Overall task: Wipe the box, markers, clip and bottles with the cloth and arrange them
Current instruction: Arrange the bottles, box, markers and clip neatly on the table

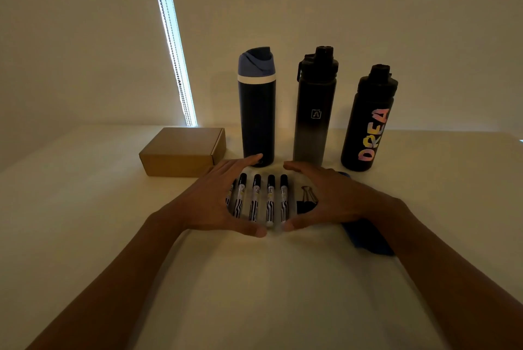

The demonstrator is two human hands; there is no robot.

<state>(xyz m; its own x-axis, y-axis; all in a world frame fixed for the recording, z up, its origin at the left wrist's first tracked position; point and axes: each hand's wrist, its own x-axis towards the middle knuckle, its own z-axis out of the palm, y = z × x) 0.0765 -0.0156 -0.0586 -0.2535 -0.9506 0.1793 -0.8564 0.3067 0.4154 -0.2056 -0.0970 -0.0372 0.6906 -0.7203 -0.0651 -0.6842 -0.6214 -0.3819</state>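
Single head cam, fwd & down, close over table (85, 208).

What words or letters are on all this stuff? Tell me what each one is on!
"DREA" on the right bottle, in colourful letters.
"A" in a square on the middle bottle.
Markers: print too small to read.

Scene dim, with a warm yellow cast. Sole bright source: a cold strip of daylight at the window gap (172, 38), overexposed. Desk (85, 208) unevenly lit. Verticals lean outward, wide-angle distortion. Detail soft, possibly noise.
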